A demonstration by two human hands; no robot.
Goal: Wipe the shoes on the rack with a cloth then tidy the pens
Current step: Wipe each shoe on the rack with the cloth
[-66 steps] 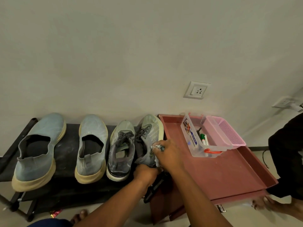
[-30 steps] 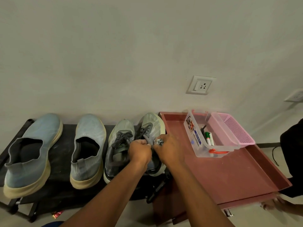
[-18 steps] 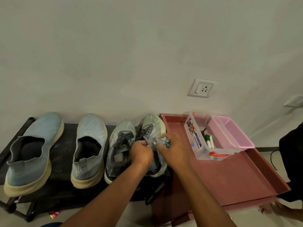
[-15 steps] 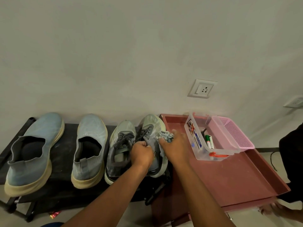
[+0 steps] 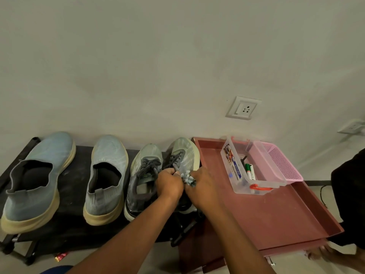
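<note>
Right hand (image 5: 203,186) pulled back toward the near side since half a second ago: cloth (image 5: 187,177) was out at the right edge of the shoe's forefoot, now it's bunched over the shoe's midfoot, next to the left hand (image 5: 169,184). Left hand barely shifted. Shoes and box are unmoved.

Grip state: right fingers curled around the crumpled grey cloth, pressing it on the right sneaker (image 5: 183,155). Left fingers curled on the same sneaker at the laces and tongue.

That sneaker sits at the right end of the black shoe rack (image 5: 77,230), long axis near-to-far, toe pointing at the far wall, heel hidden under the hands. Its mate (image 5: 144,171) lies just left, same heading. Two blue slip-ons (image 5: 37,175) (image 5: 106,175) further left, toes also far.

Pens (image 5: 249,171) lie in the clear box (image 5: 256,184) on the red tray (image 5: 276,214), right of the rack, beside a pink basket (image 5: 280,165).
</note>
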